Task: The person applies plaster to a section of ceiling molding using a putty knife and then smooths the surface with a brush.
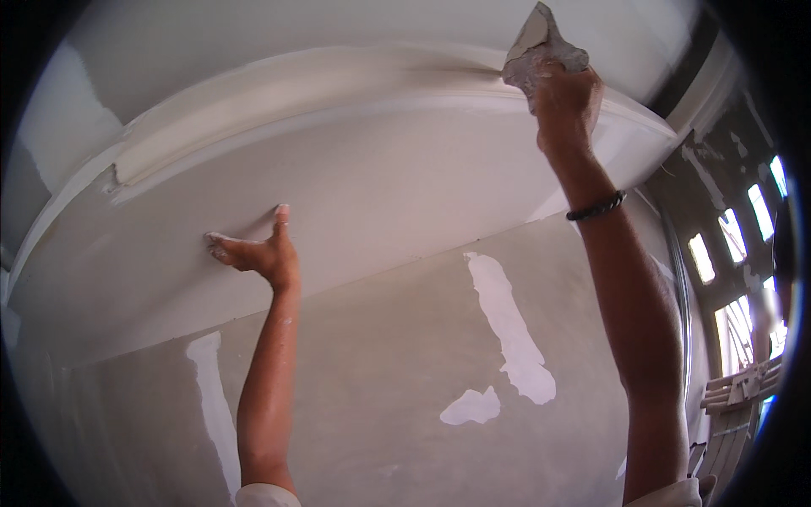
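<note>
Position: the scraper [537,42] is raised at the top of the view, where the cornice [338,84] meets the ceiling [296,25]. Its blade and the fingers behind it carry pale compound. The right hand [570,103] is closed around the scraper. The left hand [269,252] is wide, thumb up and fingers pointing left, at the white band [405,169] below the cornice. Whether its fingers press on that surface or stand just off it cannot be told; nor can blade contact with the cornice be confirmed.

The step in hand appears to be working the scraper along the upper edge of the cornice. Recommended practice:

1. Lay the blade at a low, constant angle. A steep corner is likely to gouge the profile.
2. Draw in long, even strokes, following the line of the cornice.
3. Apply light pressure and feather the margins onto the ceiling.
4. Wipe the blade often; hardened lumps could score the finish.
5. If bracing with the left hand, use a flat palm on sound surface. The fingertips bear white residue and may leave marks.

Inspect the left end of the cornice, where the edge looks ragged. The wall [363,355] below bears white patches [517,338]; judge these separately.
</note>
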Available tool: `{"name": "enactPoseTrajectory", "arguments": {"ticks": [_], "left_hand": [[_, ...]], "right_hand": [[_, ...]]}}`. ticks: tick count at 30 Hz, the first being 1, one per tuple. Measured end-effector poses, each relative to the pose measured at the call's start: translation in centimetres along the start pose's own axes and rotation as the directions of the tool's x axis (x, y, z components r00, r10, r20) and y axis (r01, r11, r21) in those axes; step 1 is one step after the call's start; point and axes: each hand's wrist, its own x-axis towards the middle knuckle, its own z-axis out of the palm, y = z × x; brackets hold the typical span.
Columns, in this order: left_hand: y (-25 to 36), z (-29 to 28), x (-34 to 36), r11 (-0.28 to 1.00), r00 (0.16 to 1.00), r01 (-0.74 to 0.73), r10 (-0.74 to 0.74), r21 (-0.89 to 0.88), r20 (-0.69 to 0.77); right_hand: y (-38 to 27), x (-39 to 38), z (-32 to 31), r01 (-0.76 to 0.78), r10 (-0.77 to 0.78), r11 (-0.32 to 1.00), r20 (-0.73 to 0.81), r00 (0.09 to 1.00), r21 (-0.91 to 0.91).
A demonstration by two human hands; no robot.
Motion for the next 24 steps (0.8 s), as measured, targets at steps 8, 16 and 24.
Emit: {"name": "enactPoseTrajectory", "arguments": {"ticks": [8, 16, 24], "left_hand": [[0.7, -0.3, -0.3, 0.999, 0.999, 0.029, -0.029, -0.032, 0.018], [2.3, -2.1, 0.0, 0.994, 0.992, 0.110, -0.108, -0.028, 0.063], [2.3, -3.3, 0.8, 0.929, 0.963, -0.078, -0.024, 0.363, 0.270]], "right_hand": [[-10.0, -9.1, 5.8, 0.190, -0.193, 0.981, 0.115, 0.974, 0.038], [-16.5, -17.3, 12.0, 0.323, -0.355, 0.920, 0.127, 0.926, 0.221], [-22.2, -18.9, 13.9, 0.191, -0.435, 0.834, 0.401, 0.806, 0.518]]}}
